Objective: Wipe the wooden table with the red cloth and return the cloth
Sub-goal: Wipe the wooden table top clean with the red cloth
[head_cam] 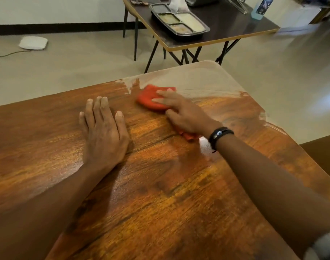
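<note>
The wooden table (160,184) fills the lower part of the view, its far right corner pale with glare or a wet sheen. The red cloth (149,96) lies on it near that far corner. My right hand (183,111) presses flat on the cloth, fingers spread over it; a bit of red also shows under my wrist. A black band circles that wrist. My left hand (104,132) rests flat on the bare wood to the left of the cloth, palm down, fingers together, holding nothing.
Beyond the table stands a dark folding table (226,30) carrying a black compartment food tray (179,21) and a blue bottle (260,8). A white flat device (33,43) with a cable lies on the floor at the left.
</note>
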Motion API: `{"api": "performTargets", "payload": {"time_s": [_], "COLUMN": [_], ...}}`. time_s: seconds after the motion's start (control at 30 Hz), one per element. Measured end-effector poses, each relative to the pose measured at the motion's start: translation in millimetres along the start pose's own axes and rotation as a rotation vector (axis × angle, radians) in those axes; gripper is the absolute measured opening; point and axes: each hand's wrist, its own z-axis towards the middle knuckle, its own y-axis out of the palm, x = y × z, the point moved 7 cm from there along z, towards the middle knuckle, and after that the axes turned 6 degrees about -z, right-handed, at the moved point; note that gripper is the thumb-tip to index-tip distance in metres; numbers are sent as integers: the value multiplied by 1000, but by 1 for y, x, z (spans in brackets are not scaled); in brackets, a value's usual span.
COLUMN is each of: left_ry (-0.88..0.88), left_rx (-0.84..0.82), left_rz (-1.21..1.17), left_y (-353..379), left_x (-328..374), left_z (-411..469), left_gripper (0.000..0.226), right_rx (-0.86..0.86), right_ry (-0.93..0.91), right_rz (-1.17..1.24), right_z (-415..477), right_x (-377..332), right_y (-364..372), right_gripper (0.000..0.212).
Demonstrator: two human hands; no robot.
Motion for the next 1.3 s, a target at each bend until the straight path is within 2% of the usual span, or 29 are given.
{"api": "performTargets", "payload": {"time_s": [0.2, 0.27, 0.33, 0.5, 0.57, 0.63, 0.7, 0.87, 0.97, 1.03, 1.23, 1.3], "left_ry": [14, 14, 11, 13, 5, -1, 0, 15, 23, 28, 26, 42], "left_rx": [-56, -71, -80, -68, -45, -42, -53, -75, -86, -81, -59, -75], "left_rz": [63, 82, 93, 100, 103, 106, 113, 123, 140, 147, 139, 149], "left_y": [8, 11, 11, 11, 9, 8, 8, 10, 11, 10, 7, 7], "left_x": [-2, -2, -1, 1, 2, 1, 1, 0, -1, 0, 1, 1], "left_z": [1, 2, 1, 1, 0, 0, 1, 2, 1, 0, 0, 1], "left_gripper": [64, 64, 64, 63, 63, 63, 63, 62, 62, 63, 64, 64], "right_rx": [292, 284, 223, 31, -1, -41, -41, 131, 170, 149, -19, -14], "right_ry": [685, 776, 673, 146, -57, -179, -133, 326, 492, 425, -179, -193], "right_rz": [79, 46, -67, -270, -306, -301, -223, -211, -105, -76, -179, -168], "right_z": [-33, -28, -4, 47, 50, 51, 59, 82, 89, 92, 67, 70], "right_x": [161, 176, 154, 13, -37, -51, -30, 94, 121, 91, -74, -71], "right_y": [-74, -76, -66, -1, 21, 28, 14, -44, -51, -41, 32, 31], "right_gripper": [47, 58, 60, 58, 54, 51, 50, 50, 51, 49, 47, 46]}}
